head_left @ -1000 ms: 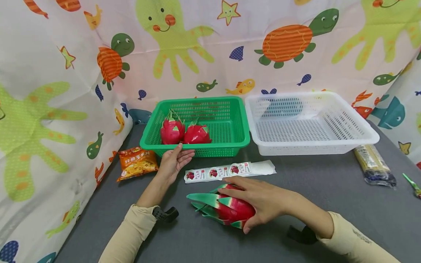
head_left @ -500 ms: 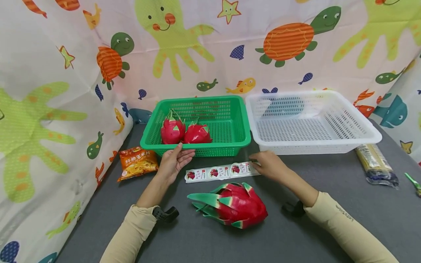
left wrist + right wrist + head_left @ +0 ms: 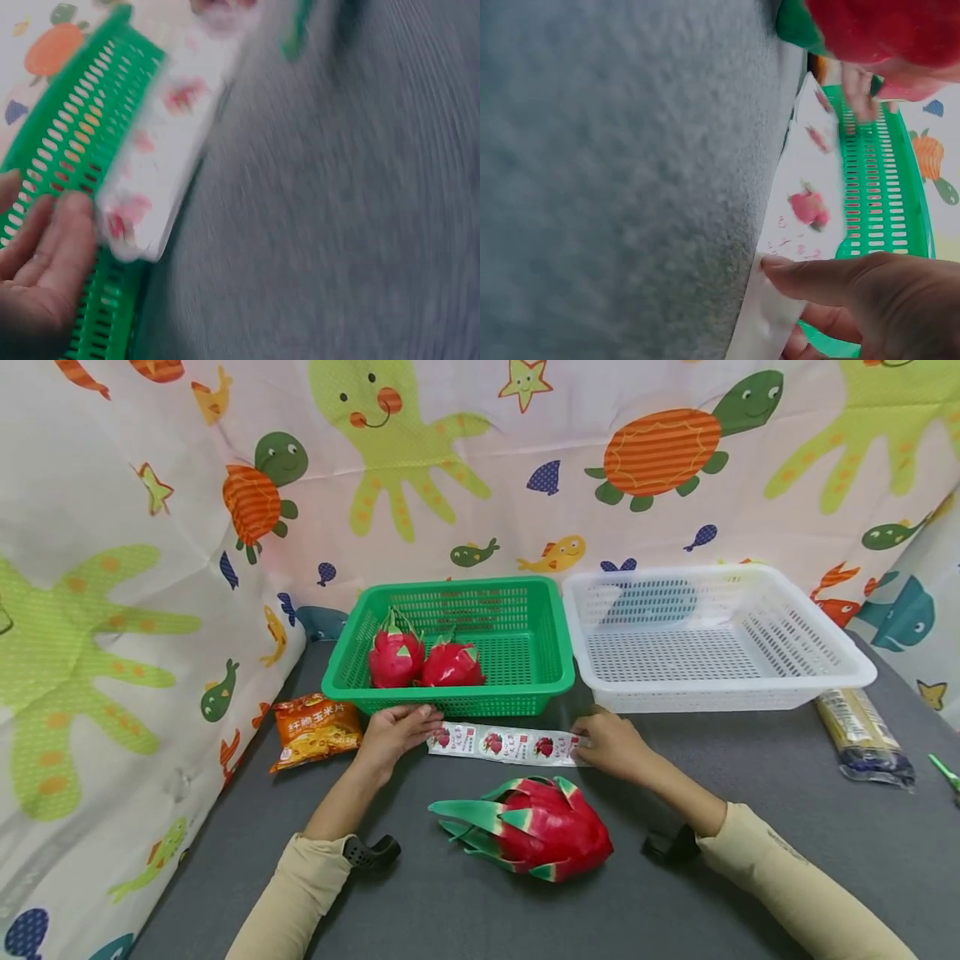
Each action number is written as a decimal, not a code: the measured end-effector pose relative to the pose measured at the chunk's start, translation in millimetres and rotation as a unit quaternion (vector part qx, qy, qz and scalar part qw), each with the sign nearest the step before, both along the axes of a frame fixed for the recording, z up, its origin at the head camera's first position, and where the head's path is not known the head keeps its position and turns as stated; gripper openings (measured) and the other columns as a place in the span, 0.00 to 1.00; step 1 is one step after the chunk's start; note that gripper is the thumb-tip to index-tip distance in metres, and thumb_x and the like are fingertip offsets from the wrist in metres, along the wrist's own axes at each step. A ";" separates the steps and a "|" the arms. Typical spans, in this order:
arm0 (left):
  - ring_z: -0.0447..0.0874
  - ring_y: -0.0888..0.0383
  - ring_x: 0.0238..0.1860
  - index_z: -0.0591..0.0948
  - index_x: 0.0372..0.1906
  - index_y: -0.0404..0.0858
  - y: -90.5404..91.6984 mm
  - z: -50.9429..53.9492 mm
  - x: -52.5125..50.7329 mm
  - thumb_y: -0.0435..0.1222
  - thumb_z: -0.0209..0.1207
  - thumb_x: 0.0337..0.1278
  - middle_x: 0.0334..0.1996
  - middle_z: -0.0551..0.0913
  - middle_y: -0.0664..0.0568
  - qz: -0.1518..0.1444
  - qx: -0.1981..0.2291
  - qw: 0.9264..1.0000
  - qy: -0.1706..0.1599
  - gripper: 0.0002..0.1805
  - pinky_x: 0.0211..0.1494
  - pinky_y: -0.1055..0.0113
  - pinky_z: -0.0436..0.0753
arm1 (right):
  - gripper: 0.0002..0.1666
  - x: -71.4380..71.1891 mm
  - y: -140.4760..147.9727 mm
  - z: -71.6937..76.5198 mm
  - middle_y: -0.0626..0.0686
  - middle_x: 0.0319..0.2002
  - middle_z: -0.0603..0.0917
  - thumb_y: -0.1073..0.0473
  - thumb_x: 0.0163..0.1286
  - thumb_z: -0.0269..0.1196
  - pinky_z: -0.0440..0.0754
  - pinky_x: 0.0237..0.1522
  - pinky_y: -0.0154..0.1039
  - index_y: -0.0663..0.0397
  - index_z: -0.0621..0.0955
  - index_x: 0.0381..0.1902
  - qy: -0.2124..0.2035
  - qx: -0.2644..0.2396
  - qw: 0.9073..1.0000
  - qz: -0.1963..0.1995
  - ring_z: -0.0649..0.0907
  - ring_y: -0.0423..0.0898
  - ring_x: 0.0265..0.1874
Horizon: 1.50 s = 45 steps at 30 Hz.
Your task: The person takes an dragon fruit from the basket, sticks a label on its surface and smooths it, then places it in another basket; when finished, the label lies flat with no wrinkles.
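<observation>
A white strip of labels printed with red fruit (image 3: 517,745) lies in front of the green basket (image 3: 487,700). My right hand (image 3: 617,745) pinches its right end between thumb and fingers; in the right wrist view the thumb (image 3: 817,277) presses on the strip (image 3: 806,202). My left hand (image 3: 396,737) is at the strip's left end, and in the left wrist view its fingers (image 3: 64,240) are extended beside the strip (image 3: 161,150), with no grip on it to be seen. A large red dragon fruit with green scales (image 3: 551,831) lies on its side nearer the front.
Two smaller dragon fruits (image 3: 395,658) (image 3: 452,665) sit in the green basket's left part. A white basket (image 3: 720,697) stands to its right. An orange snack bag (image 3: 317,731) is at the left; a clear-and-yellow package (image 3: 862,735) and a green-handled item (image 3: 947,772) lie at the right.
My right hand has gone from the large fruit to the strip's right end and pinches it. The strip has shifted slightly to the right and up, and my left hand has turned over toward its left end.
</observation>
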<state>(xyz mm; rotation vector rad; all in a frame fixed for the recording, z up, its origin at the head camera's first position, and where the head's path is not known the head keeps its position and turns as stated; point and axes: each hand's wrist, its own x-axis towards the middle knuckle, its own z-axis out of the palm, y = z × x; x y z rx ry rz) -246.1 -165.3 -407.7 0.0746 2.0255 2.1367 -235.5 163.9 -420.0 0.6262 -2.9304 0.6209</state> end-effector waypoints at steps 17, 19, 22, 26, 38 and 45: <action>0.82 0.59 0.33 0.80 0.45 0.26 9.3 -15.8 -7.1 0.34 0.56 0.60 0.37 0.83 0.39 -0.016 -0.221 0.973 0.065 0.14 0.42 0.63 0.83 | 0.04 10.3 33.2 -4.0 0.49 0.29 0.83 0.64 0.57 0.64 0.72 0.27 0.31 0.56 0.81 0.32 -0.066 -0.083 0.993 0.054 0.75 0.39 0.25; 0.81 0.60 0.31 0.80 0.43 0.26 10.1 -14.9 -5.8 0.33 0.56 0.59 0.33 0.83 0.43 -0.018 -0.212 0.975 0.060 0.13 0.40 0.64 0.84 | 0.08 10.9 34.9 -3.0 0.51 0.31 0.84 0.63 0.57 0.64 0.73 0.29 0.33 0.58 0.82 0.37 -0.065 -0.074 0.994 0.054 0.76 0.39 0.26; 0.81 0.61 0.29 0.81 0.42 0.27 12.8 -6.3 -1.6 0.34 0.57 0.58 0.32 0.83 0.46 -0.027 -0.200 0.978 0.061 0.13 0.40 0.64 0.84 | 0.16 13.8 35.6 1.6 0.55 0.39 0.85 0.62 0.57 0.65 0.79 0.35 0.38 0.61 0.81 0.45 -0.049 -0.065 0.995 0.059 0.80 0.43 0.33; 0.83 0.60 0.30 0.81 0.43 0.28 19.8 15.7 6.0 0.35 0.58 0.58 0.34 0.84 0.45 -0.051 -0.170 0.981 0.076 0.14 0.43 0.60 0.83 | 0.21 20.1 25.9 17.5 0.57 0.45 0.84 0.65 0.56 0.66 0.81 0.44 0.48 0.62 0.80 0.49 0.024 -0.084 0.991 0.105 0.82 0.50 0.43; 0.84 0.62 0.30 0.78 0.42 0.23 62.5 68.4 26.4 0.32 0.55 0.60 0.29 0.85 0.57 -0.138 -0.012 0.987 0.084 0.13 0.42 0.64 0.84 | 0.30 17.2 -44.0 79.3 0.54 0.46 0.83 0.64 0.54 0.67 0.81 0.47 0.41 0.60 0.74 0.57 0.097 -0.240 0.927 0.271 0.82 0.44 0.44; 0.82 0.63 0.27 0.83 0.29 0.43 67.9 68.7 33.7 0.29 0.50 0.62 0.26 0.84 0.56 -0.142 0.069 0.987 0.018 0.13 0.34 0.73 0.83 | 0.20 15.2 -48.4 68.8 0.53 0.33 0.84 0.73 0.48 0.68 0.80 0.30 0.27 0.64 0.82 0.43 0.146 -0.310 0.884 0.318 0.81 0.40 0.32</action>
